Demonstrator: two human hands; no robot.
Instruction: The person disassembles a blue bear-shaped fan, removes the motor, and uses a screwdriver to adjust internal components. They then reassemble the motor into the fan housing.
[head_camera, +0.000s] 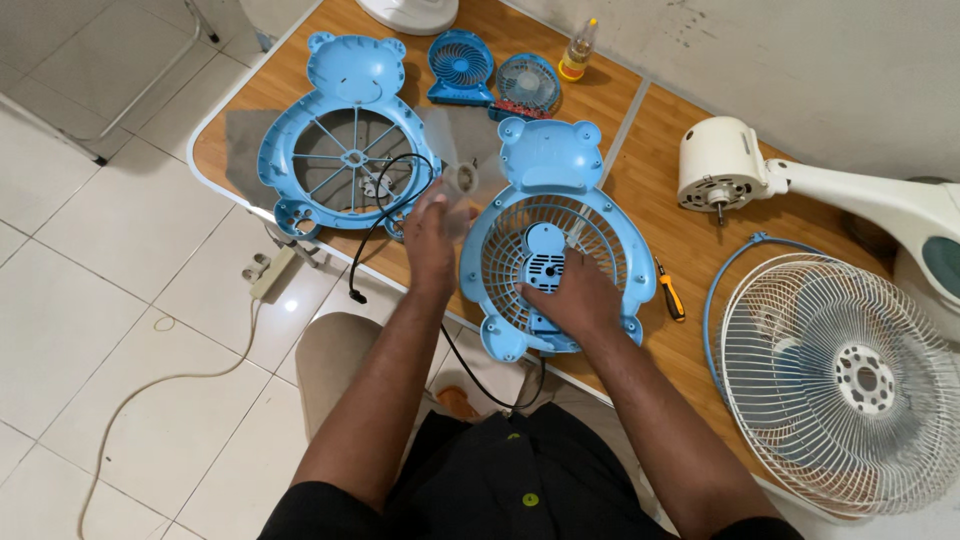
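My left hand holds a clear, see-through fan blade by its hub, just above the table between the two blue bear-shaped parts. My right hand lies on the middle of the blue bear-shaped fan body, with its fingers curled over the central motor mount inside the round grille. That body lies flat at the near edge of the wooden table. To the left lies the matching blue bear-shaped front frame with thin spokes. A black cable loops from it down past the table edge.
Two small blue fans and a small bottle stand at the back. A white fan motor head, a white round grille, a blue ring and a yellow-black screwdriver are at the right. A power strip lies on the floor.
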